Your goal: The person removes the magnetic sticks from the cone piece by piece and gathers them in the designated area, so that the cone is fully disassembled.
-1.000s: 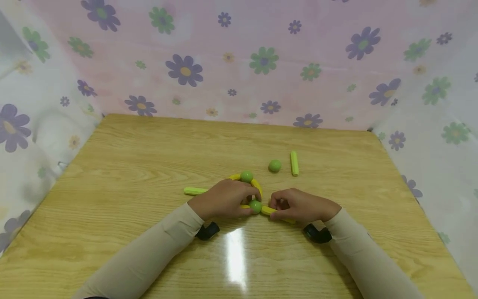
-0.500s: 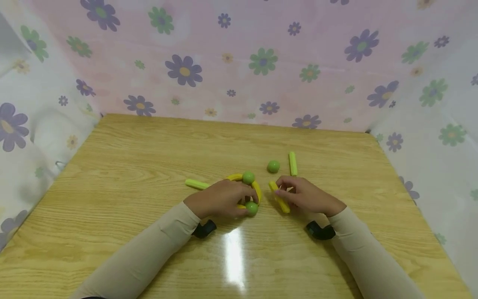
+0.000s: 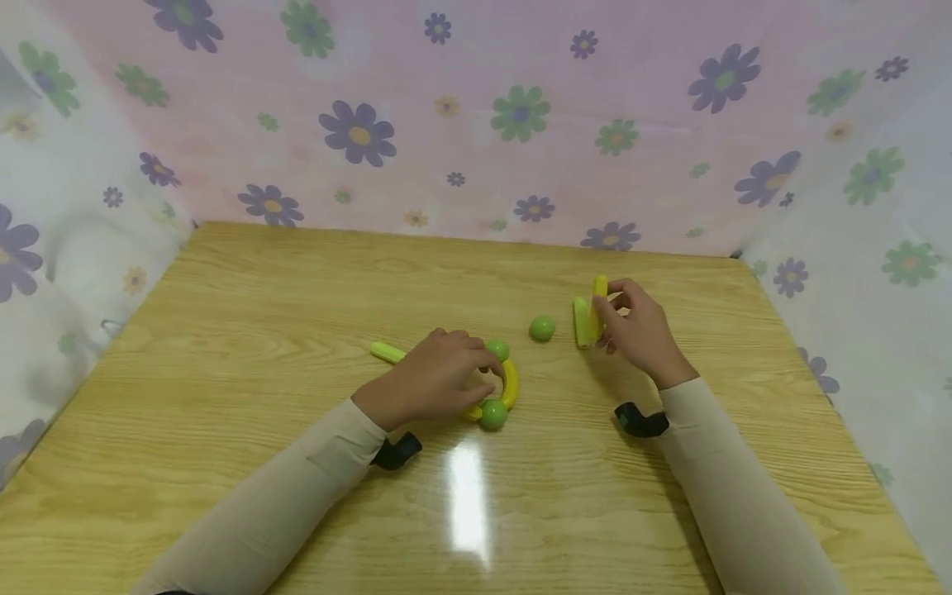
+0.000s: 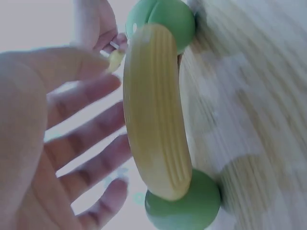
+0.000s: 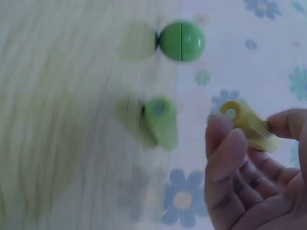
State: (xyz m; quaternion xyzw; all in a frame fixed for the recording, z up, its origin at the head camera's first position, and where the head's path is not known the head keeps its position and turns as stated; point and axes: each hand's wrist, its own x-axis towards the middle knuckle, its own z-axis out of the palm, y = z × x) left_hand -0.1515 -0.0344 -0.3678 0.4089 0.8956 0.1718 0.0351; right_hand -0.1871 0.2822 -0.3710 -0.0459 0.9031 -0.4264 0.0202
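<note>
My right hand [image 3: 641,332] pinches a yellow stick [image 3: 600,289] between thumb and fingers, held up beside a lime-green stick [image 3: 580,321] at the right of the table. In the right wrist view a round hole shows in the end of the yellow stick [image 5: 247,125]. My left hand [image 3: 437,378] hovers with relaxed, spread fingers over a ring of curved yellow pieces [image 3: 511,385] and green balls [image 3: 494,415]. One curved yellow piece [image 4: 156,110] joins two balls in the left wrist view. The hand hides the ring's left part.
A loose green ball [image 3: 542,328] lies left of the lime-green stick. Another lime-green stick [image 3: 387,352] extends from behind the left hand. Flowered cloth [image 3: 461,124] stands at the back and sides of the wooden table [image 3: 297,281].
My right hand has pulled the yellow stick off the ring's near green ball and carried it away to the right and back. The left hand's fingers have lifted off that ball.
</note>
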